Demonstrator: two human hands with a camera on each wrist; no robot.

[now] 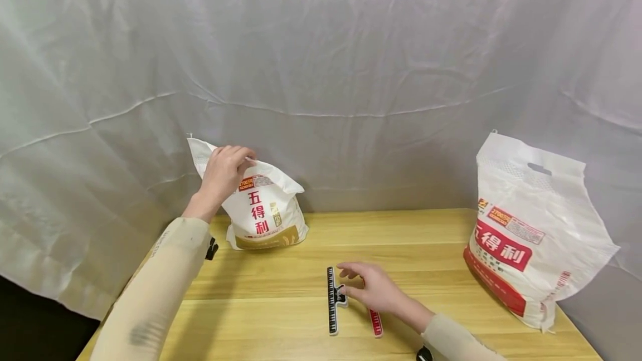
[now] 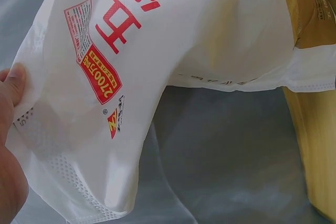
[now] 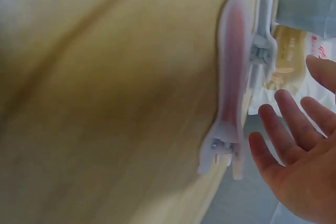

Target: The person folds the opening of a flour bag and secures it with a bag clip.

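My left hand (image 1: 223, 174) grips the top edge of a white flour bag (image 1: 261, 205) with red characters and a gold base, at the back left of the table. In the left wrist view a fingertip of the left hand (image 2: 13, 145) lies against the bag's (image 2: 131, 51) white top. My right hand (image 1: 373, 289) hovers over two clips with piano-key markings, fingers spread and holding nothing. The black clip (image 1: 331, 305) lies by its fingertips; the red clip (image 1: 376, 323) is partly hidden under the hand. The right wrist view shows the red clip (image 3: 232, 66) beside the hand (image 3: 299, 161), apart from it.
A second white flour bag (image 1: 531, 238), with a red label and a handle slot, stands at the table's right edge. A grey curtain (image 1: 351, 99) hangs behind the wooden table (image 1: 271, 305).
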